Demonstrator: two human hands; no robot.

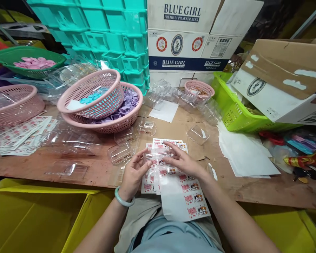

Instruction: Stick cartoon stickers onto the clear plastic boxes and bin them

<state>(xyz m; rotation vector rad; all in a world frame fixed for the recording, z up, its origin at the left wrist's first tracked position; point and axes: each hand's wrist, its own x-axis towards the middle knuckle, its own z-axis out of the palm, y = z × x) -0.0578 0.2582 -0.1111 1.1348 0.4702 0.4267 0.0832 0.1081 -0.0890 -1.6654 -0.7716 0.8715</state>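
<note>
Between both hands is a clear plastic box [157, 154], held above the sticker sheets. My left hand [135, 170] grips its left end, thumb in front and fingers curled behind. At the other end, my right hand [183, 162] has its thumb and stretched fingers around the box. Underneath, a sheet of cat stickers [197, 198] with pink print hangs over the table edge towards my lap; part of its backing is bare white. More sticker sheets lie below it. Left of my hands, a clear plastic box [120, 153] rests on the table, with stickers visible at its lower part.
Stacked pink baskets [102, 128] hold blue and purple pieces. Loose clear boxes [68, 138] and a pile of sticker sheets [23, 135] lie left. White paper [244, 154], a lime-green basket [234, 112] and cartons [179, 45] stand right and behind. Turquoise crates [113, 38] rise at the back.
</note>
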